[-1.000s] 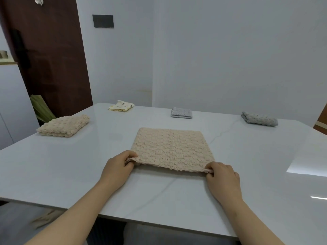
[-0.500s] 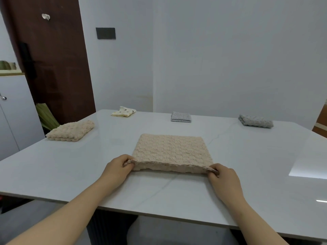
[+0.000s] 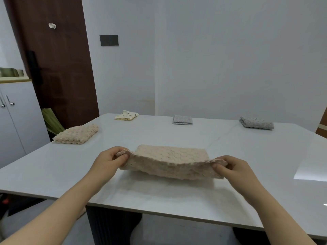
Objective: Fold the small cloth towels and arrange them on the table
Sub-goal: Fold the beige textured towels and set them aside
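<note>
A beige knobbly towel (image 3: 169,160) lies in the middle of the white table (image 3: 256,165), its near edge lifted off the surface. My left hand (image 3: 109,161) pinches the near left corner and my right hand (image 3: 231,167) pinches the near right corner. The far part of the towel still rests on the table. Folded towels sit around it: a beige one (image 3: 76,133) at the left, a cream spotted one (image 3: 126,115) at the far left, a small grey one (image 3: 182,119) at the far middle and a thicker grey one (image 3: 256,123) at the far right.
A dark wooden door (image 3: 58,64) and a white cabinet (image 3: 17,117) stand left of the table. White walls close the far side. The table's near edge runs just below my forearms.
Both hands have raised the towel's near edge off the table and carried it away from me. The camera has tilted up a little.
</note>
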### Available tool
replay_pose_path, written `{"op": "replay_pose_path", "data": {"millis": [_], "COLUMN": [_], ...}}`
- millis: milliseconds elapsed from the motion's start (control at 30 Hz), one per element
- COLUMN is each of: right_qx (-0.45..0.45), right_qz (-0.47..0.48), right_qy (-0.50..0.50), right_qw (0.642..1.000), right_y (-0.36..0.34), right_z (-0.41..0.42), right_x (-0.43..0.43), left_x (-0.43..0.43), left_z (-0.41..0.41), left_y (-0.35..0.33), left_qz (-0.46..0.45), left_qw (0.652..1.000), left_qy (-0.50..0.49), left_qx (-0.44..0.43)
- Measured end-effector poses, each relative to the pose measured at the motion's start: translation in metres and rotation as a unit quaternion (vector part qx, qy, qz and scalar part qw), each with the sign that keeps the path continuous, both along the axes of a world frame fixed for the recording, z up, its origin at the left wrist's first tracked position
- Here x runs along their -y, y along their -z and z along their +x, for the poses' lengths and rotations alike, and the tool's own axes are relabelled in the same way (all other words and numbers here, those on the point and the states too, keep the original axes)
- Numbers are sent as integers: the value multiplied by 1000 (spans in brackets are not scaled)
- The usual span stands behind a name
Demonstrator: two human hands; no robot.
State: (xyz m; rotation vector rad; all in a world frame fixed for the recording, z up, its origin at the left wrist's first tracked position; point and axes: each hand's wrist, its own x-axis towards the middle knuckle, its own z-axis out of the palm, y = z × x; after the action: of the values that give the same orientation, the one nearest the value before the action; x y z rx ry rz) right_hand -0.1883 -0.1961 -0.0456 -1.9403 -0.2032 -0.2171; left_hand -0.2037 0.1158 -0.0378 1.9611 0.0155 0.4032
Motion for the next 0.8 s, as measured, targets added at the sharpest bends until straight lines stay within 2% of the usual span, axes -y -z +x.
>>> {"op": "replay_pose_path", "data": {"millis": [133,200,300,367,567,733,800], "right_qx": [-31,-39,-60,-60,-52,-85,-98], "right_qz": [56,52,82,92,25,-115,-157], "right_qy": [-52,-73,-74,-42,80,101,87], "right_qw": [997,995,992,993,995,985,979], "right_y": [-9,-11,-11,-9,5,17,21], "right_z": [0,2,10,21,69,86,88], "right_x": [13,16,12,8,-2,-7,-9], "left_x": [-11,-13,-14,-12,-2,3,1], "left_z": [-6,-6,4,16,72,106,113], "left_y": [6,5,1,-2,1,25,34], "left_qz": [-71,-109,-135,-126,-39,155,198], "left_qw": [997,992,988,990,995,980,971], "left_qy": [6,19,18,12,0,-3,0], "left_qx": [-40,-61,-67,-61,-89,-128,-131]}}
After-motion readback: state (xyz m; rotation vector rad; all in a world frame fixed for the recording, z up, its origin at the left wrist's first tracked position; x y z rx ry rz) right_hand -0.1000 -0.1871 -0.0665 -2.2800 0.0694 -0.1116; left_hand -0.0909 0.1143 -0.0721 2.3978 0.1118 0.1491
